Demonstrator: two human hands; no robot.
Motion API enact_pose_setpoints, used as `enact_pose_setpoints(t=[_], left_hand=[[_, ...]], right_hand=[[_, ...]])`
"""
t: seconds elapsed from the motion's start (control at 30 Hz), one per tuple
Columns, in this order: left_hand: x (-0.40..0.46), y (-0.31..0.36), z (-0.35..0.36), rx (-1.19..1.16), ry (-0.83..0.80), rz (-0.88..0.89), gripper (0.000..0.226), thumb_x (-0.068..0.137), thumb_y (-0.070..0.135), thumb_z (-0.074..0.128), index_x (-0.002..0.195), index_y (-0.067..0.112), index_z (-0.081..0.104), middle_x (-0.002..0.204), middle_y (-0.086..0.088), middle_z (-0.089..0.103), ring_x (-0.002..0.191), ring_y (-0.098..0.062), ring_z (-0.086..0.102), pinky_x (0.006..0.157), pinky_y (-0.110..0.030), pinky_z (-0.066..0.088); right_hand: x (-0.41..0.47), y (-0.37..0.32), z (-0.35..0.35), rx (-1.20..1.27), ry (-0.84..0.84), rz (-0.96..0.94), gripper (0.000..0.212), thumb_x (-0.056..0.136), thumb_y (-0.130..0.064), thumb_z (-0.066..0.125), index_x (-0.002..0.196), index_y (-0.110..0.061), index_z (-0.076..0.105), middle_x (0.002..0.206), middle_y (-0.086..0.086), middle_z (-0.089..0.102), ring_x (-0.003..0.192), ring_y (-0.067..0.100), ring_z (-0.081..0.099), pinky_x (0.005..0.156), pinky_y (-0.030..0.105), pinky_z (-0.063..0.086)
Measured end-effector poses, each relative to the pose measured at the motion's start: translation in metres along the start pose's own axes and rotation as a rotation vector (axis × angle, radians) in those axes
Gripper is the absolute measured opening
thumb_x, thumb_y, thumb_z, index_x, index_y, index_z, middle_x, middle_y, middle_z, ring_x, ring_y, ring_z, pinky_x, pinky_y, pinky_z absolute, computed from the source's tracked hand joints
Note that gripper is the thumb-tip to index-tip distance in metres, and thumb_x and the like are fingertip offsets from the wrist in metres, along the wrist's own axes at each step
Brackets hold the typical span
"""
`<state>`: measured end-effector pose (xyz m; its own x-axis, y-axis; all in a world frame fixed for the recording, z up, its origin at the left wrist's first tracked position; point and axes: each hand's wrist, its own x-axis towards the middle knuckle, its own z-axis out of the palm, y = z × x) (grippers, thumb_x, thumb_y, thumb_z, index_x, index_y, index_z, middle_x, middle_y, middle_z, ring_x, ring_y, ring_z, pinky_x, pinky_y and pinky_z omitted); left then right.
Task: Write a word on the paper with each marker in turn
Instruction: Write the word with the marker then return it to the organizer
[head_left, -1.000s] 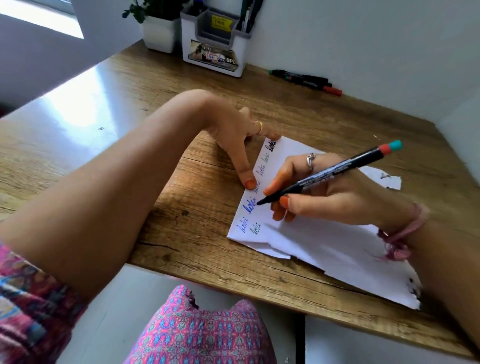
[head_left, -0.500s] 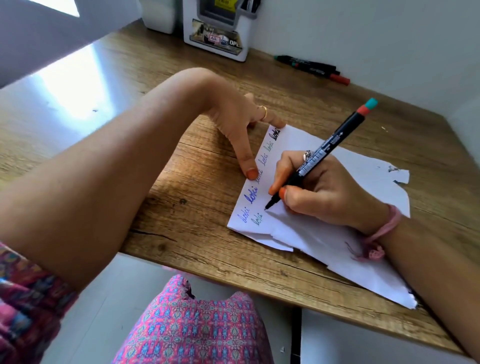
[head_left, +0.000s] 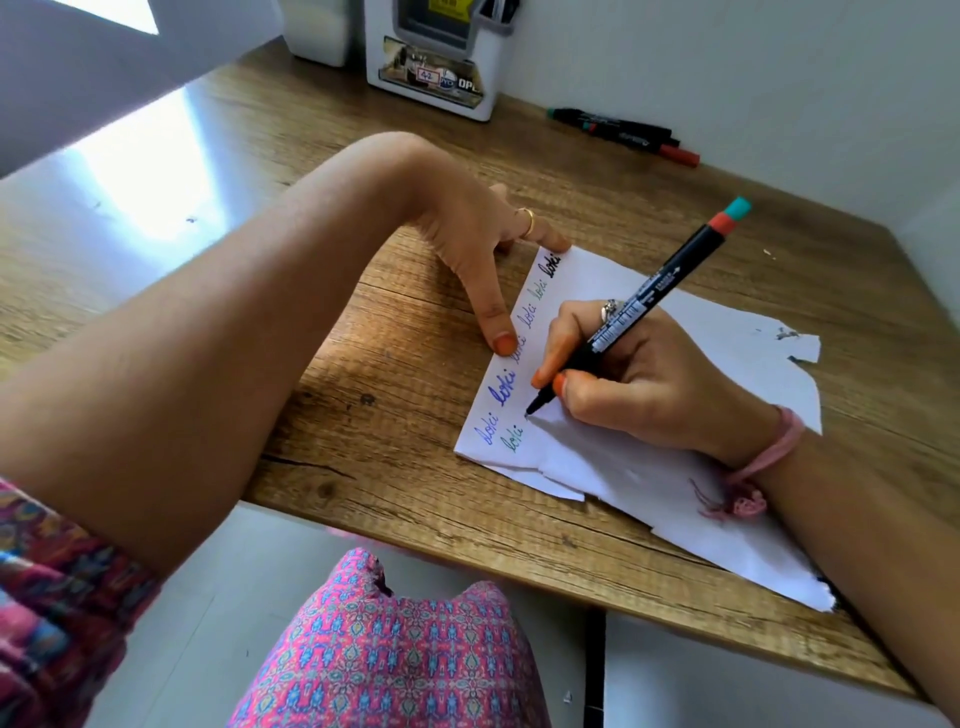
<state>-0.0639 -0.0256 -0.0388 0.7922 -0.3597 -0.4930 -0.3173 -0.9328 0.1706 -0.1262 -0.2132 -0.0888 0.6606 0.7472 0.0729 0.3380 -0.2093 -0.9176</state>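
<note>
A torn white paper (head_left: 639, 467) lies on the wooden desk (head_left: 311, 415), with several handwritten words in blue, green and black along its left edge. My right hand (head_left: 623, 384) grips a black marker (head_left: 639, 306) with a red and teal end; its tip touches the paper beside the lowest green word. My left hand (head_left: 483, 260) presses the paper's left edge with straight thumb and fingertips. A few more markers (head_left: 623, 132) lie at the back near the wall.
A white desk organiser (head_left: 436, 67) and a white pot (head_left: 317, 31) stand at the back edge. A white wall runs behind and to the right. The desk's front edge is close to my lap in patterned pink fabric (head_left: 389, 654).
My right hand tilted the marker more upright and brought its tip down onto the paper, lower on the sheet. The left hand stayed pressing the edge. The camera tipped downward.
</note>
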Motion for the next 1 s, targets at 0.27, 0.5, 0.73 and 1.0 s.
enact_pose_setpoints(t=[0.27, 0.5, 0.73, 1.0], left_hand=[[-0.0014, 0.0004, 0.0008, 0.008, 0.015, 0.003, 0.125, 0.034, 0.068, 0.07, 0.142, 0.057, 0.008, 0.143, -0.001, 0.023, 0.135, -0.029, 0.026, 0.109, -0.042, 0.025], [-0.0015, 0.0012, 0.0004, 0.004, 0.007, 0.001, 0.126, 0.034, 0.068, 0.07, 0.142, 0.056, 0.008, 0.144, -0.002, 0.022, 0.136, -0.031, 0.025, 0.109, -0.042, 0.025], [-0.0024, 0.0016, -0.0001, 0.003, 0.008, 0.005, 0.124, 0.036, 0.066, 0.07, 0.142, 0.056, 0.008, 0.141, -0.001, 0.024, 0.134, -0.03, 0.027, 0.107, -0.042, 0.028], [-0.0027, 0.0014, -0.0003, 0.027, 0.019, 0.0, 0.125, 0.035, 0.069, 0.069, 0.142, 0.056, 0.007, 0.143, -0.001, 0.023, 0.136, -0.029, 0.026, 0.107, -0.041, 0.026]], right_hand=[[0.0003, -0.0002, -0.0016, -0.024, -0.01, -0.002, 0.008, 0.072, -0.014, 0.058, 0.077, -0.012, 0.064, 0.057, 0.017, 0.052, 0.051, 0.015, 0.044, 0.048, 0.021, 0.034], [0.0007, 0.0002, -0.0021, -0.045, 0.007, -0.016, 0.009, 0.071, -0.017, 0.056, 0.076, -0.013, 0.063, 0.053, 0.014, 0.048, 0.047, 0.01, 0.041, 0.046, 0.017, 0.033], [0.0004, 0.0006, -0.0009, -0.068, 0.026, -0.035, 0.009, 0.072, -0.016, 0.055, 0.076, -0.013, 0.063, 0.057, 0.021, 0.051, 0.047, 0.013, 0.041, 0.045, 0.019, 0.033], [0.0024, 0.0017, -0.0009, -0.085, 0.068, -0.028, 0.007, 0.071, -0.017, 0.058, 0.075, -0.016, 0.063, 0.056, 0.011, 0.053, 0.048, 0.012, 0.043, 0.047, 0.018, 0.034]])
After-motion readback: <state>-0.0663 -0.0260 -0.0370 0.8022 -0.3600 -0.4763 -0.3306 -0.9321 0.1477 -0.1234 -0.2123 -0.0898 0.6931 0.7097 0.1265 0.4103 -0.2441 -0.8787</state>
